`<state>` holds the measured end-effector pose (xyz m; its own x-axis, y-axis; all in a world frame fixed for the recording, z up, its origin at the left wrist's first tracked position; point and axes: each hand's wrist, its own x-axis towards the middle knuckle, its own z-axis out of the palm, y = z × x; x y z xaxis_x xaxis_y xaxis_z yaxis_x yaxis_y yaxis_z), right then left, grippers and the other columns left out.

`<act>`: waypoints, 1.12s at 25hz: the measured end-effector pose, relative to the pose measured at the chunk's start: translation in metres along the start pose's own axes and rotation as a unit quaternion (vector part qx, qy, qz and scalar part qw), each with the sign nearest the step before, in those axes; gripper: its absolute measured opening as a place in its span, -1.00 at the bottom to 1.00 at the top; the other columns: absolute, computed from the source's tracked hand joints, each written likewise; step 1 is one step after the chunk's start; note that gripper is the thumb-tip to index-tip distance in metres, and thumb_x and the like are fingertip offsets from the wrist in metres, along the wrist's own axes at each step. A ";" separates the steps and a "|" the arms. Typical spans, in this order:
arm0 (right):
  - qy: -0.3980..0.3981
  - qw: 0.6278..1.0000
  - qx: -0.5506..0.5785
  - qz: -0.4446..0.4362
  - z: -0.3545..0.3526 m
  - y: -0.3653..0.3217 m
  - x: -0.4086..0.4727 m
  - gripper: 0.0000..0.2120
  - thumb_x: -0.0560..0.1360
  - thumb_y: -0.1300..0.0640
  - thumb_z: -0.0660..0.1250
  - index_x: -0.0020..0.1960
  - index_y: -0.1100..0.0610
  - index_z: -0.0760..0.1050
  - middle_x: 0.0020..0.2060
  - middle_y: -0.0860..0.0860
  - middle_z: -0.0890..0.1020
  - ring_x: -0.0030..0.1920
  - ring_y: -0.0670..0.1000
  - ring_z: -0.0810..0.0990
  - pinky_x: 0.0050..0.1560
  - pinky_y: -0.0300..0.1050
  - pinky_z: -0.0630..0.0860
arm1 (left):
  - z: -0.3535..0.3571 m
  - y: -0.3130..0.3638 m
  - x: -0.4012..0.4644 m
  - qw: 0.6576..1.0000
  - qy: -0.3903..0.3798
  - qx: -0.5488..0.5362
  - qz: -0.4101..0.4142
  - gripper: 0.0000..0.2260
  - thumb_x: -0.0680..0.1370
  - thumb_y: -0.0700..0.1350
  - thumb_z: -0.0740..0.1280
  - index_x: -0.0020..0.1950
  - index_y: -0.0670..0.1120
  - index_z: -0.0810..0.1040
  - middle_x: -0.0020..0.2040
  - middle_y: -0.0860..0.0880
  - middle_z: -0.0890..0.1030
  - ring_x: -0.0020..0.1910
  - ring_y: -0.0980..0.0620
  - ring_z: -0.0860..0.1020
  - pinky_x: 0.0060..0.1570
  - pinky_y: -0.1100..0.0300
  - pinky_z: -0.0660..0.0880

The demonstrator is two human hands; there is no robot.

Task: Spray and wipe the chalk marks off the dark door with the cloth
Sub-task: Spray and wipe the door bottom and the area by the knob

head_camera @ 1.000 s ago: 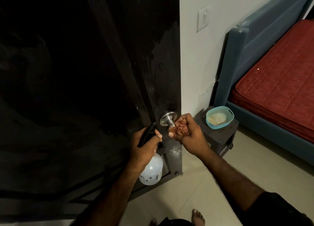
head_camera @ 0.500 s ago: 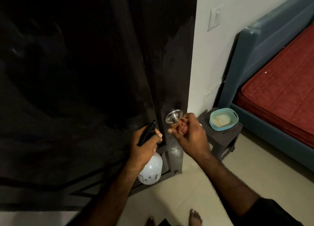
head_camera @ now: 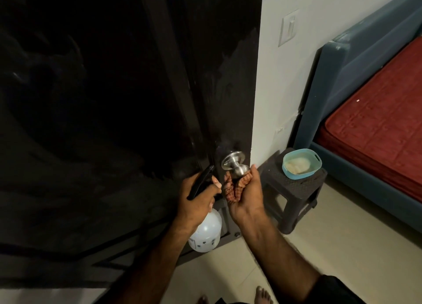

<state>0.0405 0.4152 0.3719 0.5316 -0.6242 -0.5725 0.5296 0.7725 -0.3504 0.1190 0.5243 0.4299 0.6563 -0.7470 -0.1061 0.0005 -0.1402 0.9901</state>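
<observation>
The dark door [head_camera: 219, 79] fills the left and middle of the view, with faint pale smears along its right stile. A silver door knob [head_camera: 234, 164] sticks out low on that stile. My right hand [head_camera: 247, 194] cups a reddish-brown cloth [head_camera: 235, 186] around the knob's outer end. My left hand [head_camera: 197, 199] grips the black trigger head of a white spray bottle [head_camera: 206, 231], which hangs just left of the knob, close to the door.
A dark plastic stool [head_camera: 299, 189] stands by the white wall to the right, with a teal basin [head_camera: 301, 164] on it. A blue bed frame [head_camera: 356, 79] with a red mattress [head_camera: 383, 121] lies beyond. My bare feet show on the tiled floor [head_camera: 342, 246].
My right hand has turned palm-up and opened around the knob, with the cloth now under and around it. The left hand and bottle have barely moved.
</observation>
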 end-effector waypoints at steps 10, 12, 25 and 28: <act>-0.055 0.514 -0.711 -0.477 -0.025 -0.035 0.005 -0.53 0.63 -0.32 0.33 0.33 0.01 0.44 0.16 0.00 0.57 0.06 -0.04 0.57 -0.03 -0.13 0.56 | -0.008 -0.002 0.000 0.999 0.024 -0.034 -0.034 -0.93 0.57 -0.39 0.39 -0.10 -0.28 0.58 -0.30 -0.17 0.55 -0.48 0.03 0.36 -0.35 0.12 0.33; -0.084 0.418 -0.737 -0.524 -0.018 -0.048 0.015 -0.55 0.62 -0.30 0.34 0.28 0.04 0.49 0.14 0.03 0.55 0.07 -0.02 0.53 -0.02 -0.13 0.53 | -0.004 -0.001 0.002 0.999 0.019 -0.023 -0.039 -0.86 0.57 -0.36 0.41 -0.16 -0.19 0.61 -0.24 -0.22 0.55 -0.47 0.02 0.36 -0.35 0.12 0.35; 0.015 0.859 -0.462 -0.221 -0.002 -0.040 0.020 -0.64 0.62 -0.26 0.27 0.12 0.02 0.56 -0.14 0.07 0.71 -0.16 0.15 0.72 -0.26 0.01 0.64 | -0.005 -0.001 0.000 0.999 0.022 -0.015 -0.035 -0.91 0.56 -0.38 0.40 -0.12 -0.25 0.62 -0.25 -0.21 0.57 -0.48 0.03 0.36 -0.36 0.14 0.33; 0.024 0.510 -0.727 -0.459 -0.010 -0.031 0.018 -0.63 0.62 -0.24 0.28 0.25 0.00 0.45 0.07 0.03 0.59 -0.04 0.02 0.60 -0.13 -0.04 0.61 | -0.005 -0.002 0.000 0.998 0.028 -0.014 -0.048 -0.87 0.57 -0.37 0.40 -0.12 -0.18 0.64 -0.23 -0.21 0.58 -0.47 0.04 0.38 -0.37 0.14 0.36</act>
<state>0.0269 0.3808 0.3646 0.4649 -0.8243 0.3231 -0.5286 -0.5512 -0.6456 0.1231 0.5282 0.4283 0.6939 -0.6927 -0.1968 0.0860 -0.1917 0.9777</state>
